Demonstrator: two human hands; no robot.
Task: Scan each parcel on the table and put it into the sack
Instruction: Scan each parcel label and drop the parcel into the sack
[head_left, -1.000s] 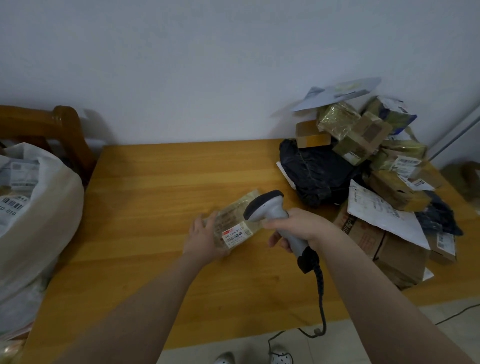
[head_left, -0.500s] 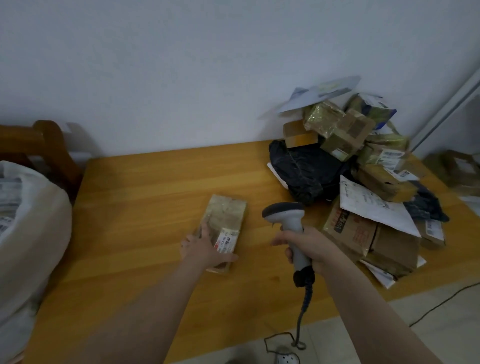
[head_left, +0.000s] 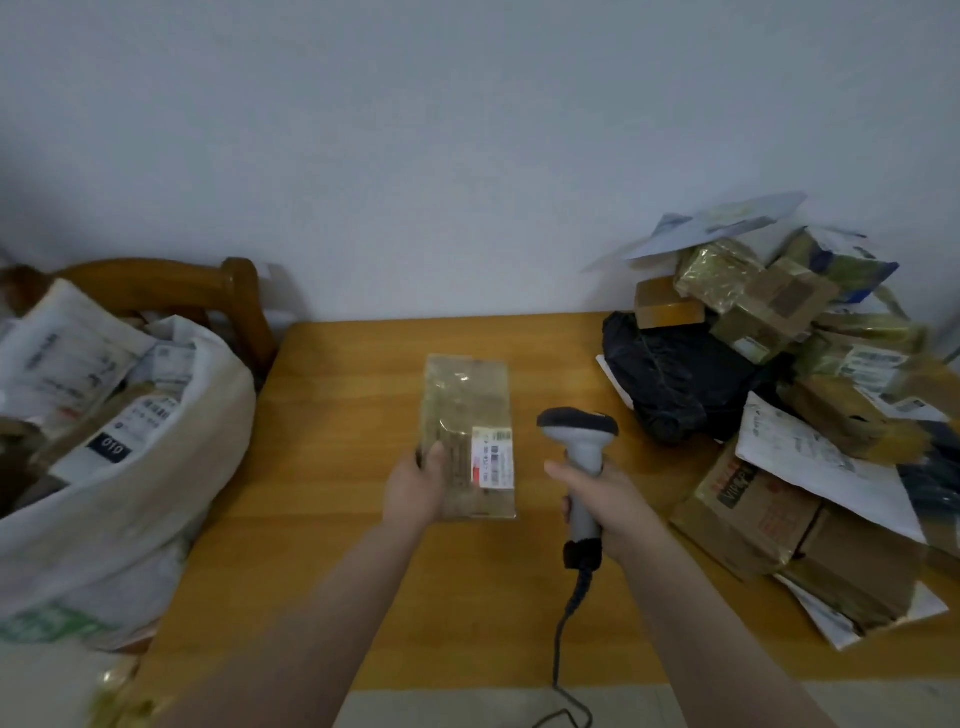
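Left hand (head_left: 415, 491) grasps the taped parcel (head_left: 467, 436) lying on the counter (head_left: 337, 467); right hand (head_left: 605, 501) grips the scanner (head_left: 579, 441) just beside it.

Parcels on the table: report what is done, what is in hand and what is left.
Done: the sack at the left already holds several labelled parcels. In hand: the left hand grips a flat parcel lying label-up on the table, while the right hand holds the scanner beside it. Left: the whole pile at the table's right end.
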